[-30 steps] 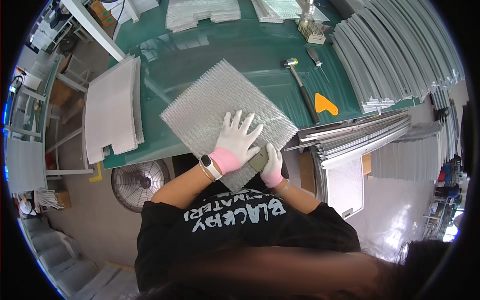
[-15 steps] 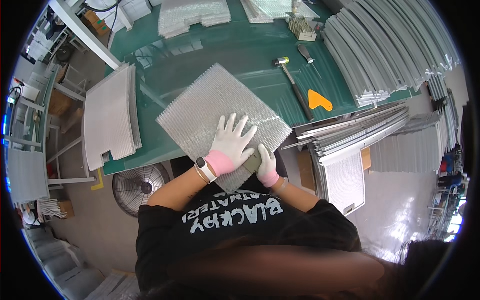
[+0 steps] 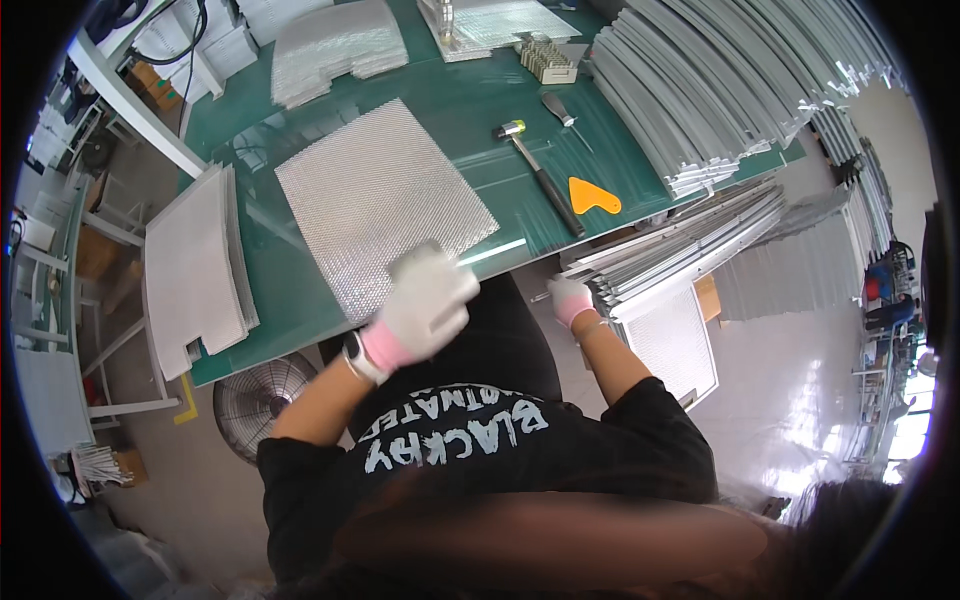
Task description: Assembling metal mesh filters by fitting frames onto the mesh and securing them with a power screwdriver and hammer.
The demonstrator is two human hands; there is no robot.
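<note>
Reaching with the right hand (image 3: 568, 298) (grip unclear) into stacked metal frames (image 3: 680, 255) risks toppling them; the left hand (image 3: 428, 298), blurred, fingers loosely spread, hovers by the mesh sheet (image 3: 380, 200).

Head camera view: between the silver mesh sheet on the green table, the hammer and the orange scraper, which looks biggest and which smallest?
Largest to smallest as they look:
1. Silver mesh sheet
2. Hammer
3. Orange scraper
All lie on the same table, so nearness hardly skews this.

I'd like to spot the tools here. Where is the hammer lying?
In the head view the hammer lies on the green table, right of the silver mesh sheet and just left of the orange scraper.
</note>
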